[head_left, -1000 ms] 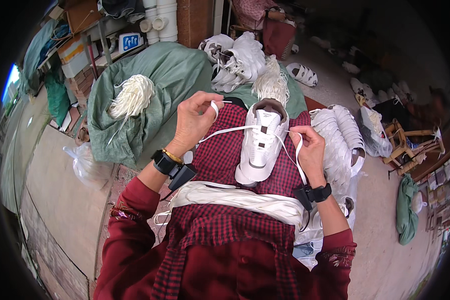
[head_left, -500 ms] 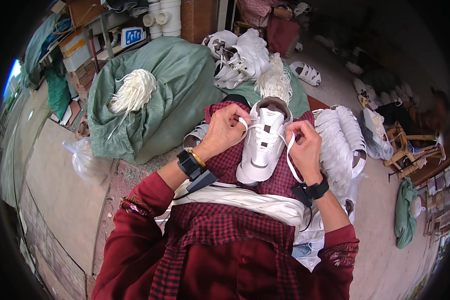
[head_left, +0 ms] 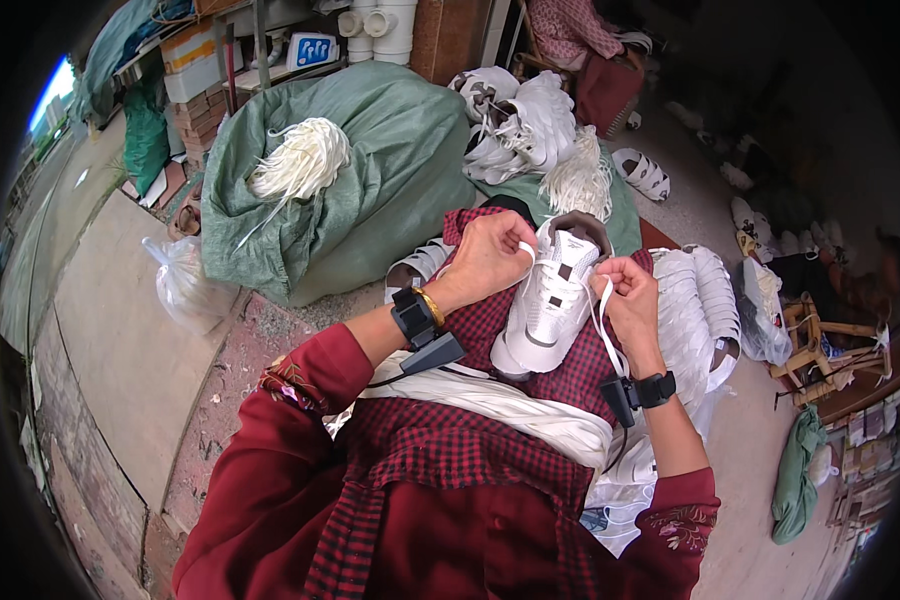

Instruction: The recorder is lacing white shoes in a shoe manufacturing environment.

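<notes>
A white sneaker upper (head_left: 542, 318) with a dark lining lies on my checked lap, toe toward me and opening away. White lace crosses its tongue in the lower eyelets. My left hand (head_left: 488, 260) pinches one lace end (head_left: 527, 248) beside the upper's left eyelet edge, thumb and fingers closed. On the other side my right hand (head_left: 630, 298) is closed on the other lace end (head_left: 602, 325), which trails down past the upper's right side. Across my lap, nearer my body, lies a thick bundle of white laces (head_left: 490, 402).
A large green sack (head_left: 370, 160) with a lace bundle (head_left: 305, 160) on top stands at left. Stacked white uppers (head_left: 540, 115) lie beyond my knees, and more uppers (head_left: 675, 300) at my right. Further right is a wooden stool (head_left: 820, 345). Another person's sleeve (head_left: 575, 30) shows behind.
The whole view has shifted, so the surroundings sit farther right in the picture. My left hand has come closer to the upper's opening. Both hands keep their pinch on the laces.
</notes>
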Motion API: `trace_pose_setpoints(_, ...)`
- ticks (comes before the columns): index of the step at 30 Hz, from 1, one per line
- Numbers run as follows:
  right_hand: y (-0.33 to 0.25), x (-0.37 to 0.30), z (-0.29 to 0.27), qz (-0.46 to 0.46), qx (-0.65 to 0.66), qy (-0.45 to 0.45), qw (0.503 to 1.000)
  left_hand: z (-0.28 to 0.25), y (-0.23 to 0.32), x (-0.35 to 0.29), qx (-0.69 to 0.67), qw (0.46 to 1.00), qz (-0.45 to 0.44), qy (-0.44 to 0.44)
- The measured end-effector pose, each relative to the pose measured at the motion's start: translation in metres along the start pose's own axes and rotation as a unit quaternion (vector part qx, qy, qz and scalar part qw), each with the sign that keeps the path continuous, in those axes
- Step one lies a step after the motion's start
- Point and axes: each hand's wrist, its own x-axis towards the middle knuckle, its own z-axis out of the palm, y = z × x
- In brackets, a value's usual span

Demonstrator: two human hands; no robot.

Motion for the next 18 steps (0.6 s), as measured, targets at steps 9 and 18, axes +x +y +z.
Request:
trace_pose_setpoints(9,0.002,-0.001,0.000,0.013,0.044,0.007,0.999,0.003,0.000,0.006,-0.022,0.999,-0.037,-0.026)
trace_pose_setpoints(18,-0.022,0.007,-0.016,-0.019,-0.042,-0.037,0.998,0.002,0.027,0.023,0.131,0.983,0.056,-0.114)
